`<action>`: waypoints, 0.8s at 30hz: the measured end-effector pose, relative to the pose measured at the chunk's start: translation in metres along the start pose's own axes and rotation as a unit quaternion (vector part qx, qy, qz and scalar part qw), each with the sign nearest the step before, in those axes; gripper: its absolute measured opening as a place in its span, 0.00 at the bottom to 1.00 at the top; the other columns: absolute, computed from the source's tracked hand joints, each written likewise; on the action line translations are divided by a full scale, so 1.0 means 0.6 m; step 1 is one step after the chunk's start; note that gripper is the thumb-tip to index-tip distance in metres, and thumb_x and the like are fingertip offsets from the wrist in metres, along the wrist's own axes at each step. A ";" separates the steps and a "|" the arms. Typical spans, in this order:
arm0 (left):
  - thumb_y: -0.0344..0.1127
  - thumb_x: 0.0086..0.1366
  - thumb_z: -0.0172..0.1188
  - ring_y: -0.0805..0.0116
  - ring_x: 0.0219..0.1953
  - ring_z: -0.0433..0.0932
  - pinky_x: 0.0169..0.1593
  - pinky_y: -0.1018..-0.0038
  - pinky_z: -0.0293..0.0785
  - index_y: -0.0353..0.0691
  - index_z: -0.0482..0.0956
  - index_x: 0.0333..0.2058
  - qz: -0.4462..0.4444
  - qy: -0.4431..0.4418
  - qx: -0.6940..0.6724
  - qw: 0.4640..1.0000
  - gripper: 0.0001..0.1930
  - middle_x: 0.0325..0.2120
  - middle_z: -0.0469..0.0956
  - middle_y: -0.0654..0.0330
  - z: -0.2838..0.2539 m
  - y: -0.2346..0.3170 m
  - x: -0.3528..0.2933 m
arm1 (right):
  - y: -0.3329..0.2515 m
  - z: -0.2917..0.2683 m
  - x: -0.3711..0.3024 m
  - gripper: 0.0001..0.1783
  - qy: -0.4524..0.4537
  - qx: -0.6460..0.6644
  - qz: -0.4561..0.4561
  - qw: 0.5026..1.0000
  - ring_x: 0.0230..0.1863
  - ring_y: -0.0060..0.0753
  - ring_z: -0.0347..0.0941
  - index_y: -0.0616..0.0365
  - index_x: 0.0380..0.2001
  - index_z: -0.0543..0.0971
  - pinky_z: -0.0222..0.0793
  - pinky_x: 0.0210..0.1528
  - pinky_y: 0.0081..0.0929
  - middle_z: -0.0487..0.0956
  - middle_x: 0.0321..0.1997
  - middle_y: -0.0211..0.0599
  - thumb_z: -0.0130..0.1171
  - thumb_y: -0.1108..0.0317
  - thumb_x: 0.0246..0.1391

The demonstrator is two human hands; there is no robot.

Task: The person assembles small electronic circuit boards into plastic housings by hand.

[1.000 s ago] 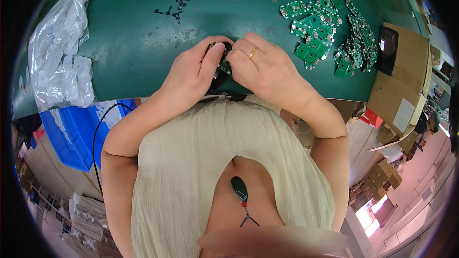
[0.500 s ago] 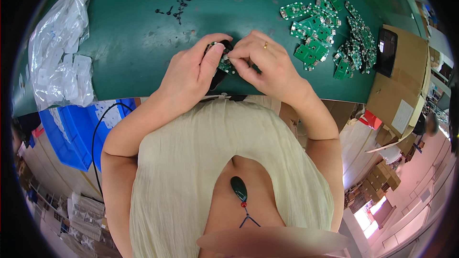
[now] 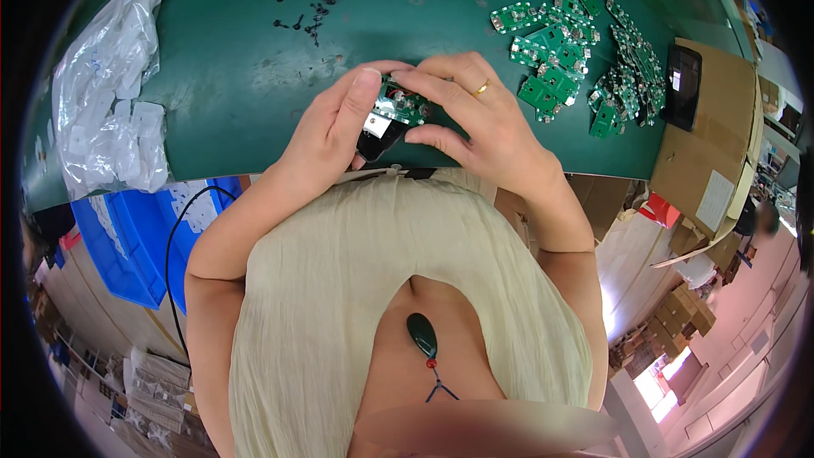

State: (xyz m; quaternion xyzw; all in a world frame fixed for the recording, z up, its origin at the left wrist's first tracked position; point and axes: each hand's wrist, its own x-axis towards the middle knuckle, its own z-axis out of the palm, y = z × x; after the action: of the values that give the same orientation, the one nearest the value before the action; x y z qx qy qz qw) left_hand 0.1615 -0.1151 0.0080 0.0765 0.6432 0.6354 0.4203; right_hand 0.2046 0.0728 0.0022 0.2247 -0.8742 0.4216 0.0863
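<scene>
Close to the table's near edge, a black plastic housing (image 3: 373, 148) is held in my left hand (image 3: 337, 114), the thumb lying along its upper left side. A green circuit board (image 3: 405, 107) with small metal parts sits tilted at the housing; a bright white or silvery patch shows below the board. My right hand (image 3: 479, 110) curves around the board's right end, index finger at its upper edge and thumb near its lower right. Whether the board rests inside the housing or only on it, I cannot tell.
Small black parts (image 3: 318, 13) lie scattered at the far middle. Several green circuit boards (image 3: 551, 59) are heaped at the right, beside a cardboard box (image 3: 712, 110). Clear plastic bags (image 3: 110, 93) of white pieces lie at the left, above a blue bin (image 3: 127, 254).
My right fingers have opened from a pinch and spread around the board. The board and housing have turned, so more of the board and the bright patch below it now shows.
</scene>
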 end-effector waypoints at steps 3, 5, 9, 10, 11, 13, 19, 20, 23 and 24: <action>0.55 0.67 0.31 0.86 0.22 0.66 0.19 0.88 0.60 0.41 0.68 0.48 0.028 0.011 0.007 1.000 0.26 0.29 0.74 0.68 0.004 -0.003 0.000 | -0.009 -0.003 0.001 0.30 0.007 0.004 0.009 1.000 0.37 0.40 0.65 0.57 0.46 0.72 0.66 0.37 0.32 0.70 0.39 0.36 0.65 0.70 0.33; 0.56 0.67 0.29 0.85 0.21 0.65 0.19 0.88 0.60 0.41 0.68 0.48 0.053 0.027 0.015 0.998 0.28 0.28 0.74 0.68 0.007 -0.005 0.003 | -0.013 -0.003 0.002 0.31 0.014 -0.004 0.010 1.000 0.37 0.40 0.65 0.57 0.46 0.71 0.66 0.37 0.32 0.70 0.39 0.37 0.65 0.71 0.32; 0.58 0.66 0.26 0.85 0.19 0.65 0.18 0.88 0.59 0.40 0.67 0.49 0.088 0.047 -0.026 0.995 0.30 0.26 0.74 0.67 0.007 -0.001 0.008 | -0.013 0.006 0.005 0.30 0.086 -0.032 -0.016 0.996 0.37 0.38 0.65 0.58 0.45 0.72 0.65 0.35 0.29 0.70 0.38 0.38 0.65 0.75 0.31; 0.58 0.66 0.25 0.84 0.19 0.65 0.18 0.87 0.59 0.40 0.67 0.49 0.080 0.045 -0.049 0.995 0.31 0.26 0.73 0.67 0.006 0.000 0.008 | -0.012 0.009 0.008 0.29 0.108 -0.058 -0.049 0.991 0.36 0.38 0.65 0.59 0.44 0.72 0.65 0.34 0.28 0.70 0.38 0.38 0.65 0.76 0.31; 0.58 0.66 0.25 0.84 0.19 0.65 0.18 0.87 0.59 0.40 0.67 0.49 0.081 0.045 -0.048 0.994 0.31 0.26 0.73 0.67 0.006 0.001 0.008 | -0.010 0.014 0.009 0.29 0.109 -0.059 -0.050 0.991 0.36 0.38 0.65 0.59 0.44 0.72 0.65 0.34 0.28 0.70 0.38 0.38 0.65 0.76 0.31; 0.56 0.67 0.24 0.84 0.18 0.65 0.16 0.86 0.57 0.39 0.66 0.49 0.081 0.060 -0.082 0.992 0.30 0.24 0.72 0.67 0.004 0.004 0.009 | -0.007 0.024 0.010 0.26 0.161 -0.082 -0.081 0.980 0.34 0.36 0.68 0.60 0.41 0.74 0.66 0.30 0.26 0.73 0.38 0.39 0.67 0.75 0.32; 0.49 0.69 0.29 0.82 0.19 0.65 0.18 0.85 0.56 0.40 0.66 0.49 0.062 0.074 -0.148 0.984 0.23 0.26 0.71 0.66 0.011 0.000 0.017 | -0.013 0.044 -0.001 0.22 0.190 -0.043 -0.069 0.979 0.31 0.37 0.70 0.60 0.36 0.74 0.66 0.30 0.27 0.75 0.33 0.38 0.67 0.77 0.32; 0.49 0.69 0.29 0.82 0.19 0.65 0.18 0.85 0.56 0.40 0.66 0.49 0.063 0.074 -0.148 0.984 0.23 0.26 0.71 0.66 0.013 0.003 0.017 | -0.013 0.044 0.002 0.22 0.189 -0.043 -0.070 0.978 0.31 0.37 0.70 0.60 0.36 0.74 0.66 0.30 0.27 0.75 0.33 0.38 0.67 0.77 0.32; 0.43 0.69 0.37 0.83 0.21 0.65 0.21 0.86 0.57 0.43 0.66 0.49 0.021 0.095 -0.186 0.978 0.17 0.29 0.70 0.67 0.018 0.007 0.019 | -0.017 0.044 0.006 0.19 0.182 -0.086 -0.095 0.975 0.30 0.40 0.69 0.62 0.34 0.74 0.67 0.29 0.28 0.73 0.35 0.40 0.66 0.74 0.33; 0.41 0.67 0.40 0.83 0.23 0.65 0.22 0.86 0.58 0.45 0.66 0.49 0.014 0.104 -0.193 0.975 0.15 0.31 0.70 0.67 0.018 0.005 0.021 | -0.018 0.047 0.004 0.19 0.163 -0.076 -0.105 0.978 0.31 0.40 0.69 0.62 0.33 0.74 0.67 0.29 0.27 0.73 0.36 0.40 0.66 0.74 0.33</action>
State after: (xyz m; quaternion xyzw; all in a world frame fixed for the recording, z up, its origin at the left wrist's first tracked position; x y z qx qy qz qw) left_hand 0.1592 -0.0985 0.0066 -0.0638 0.5474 0.7581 0.3487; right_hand 0.2086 0.0444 -0.0070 0.2366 -0.8496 0.3731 0.2882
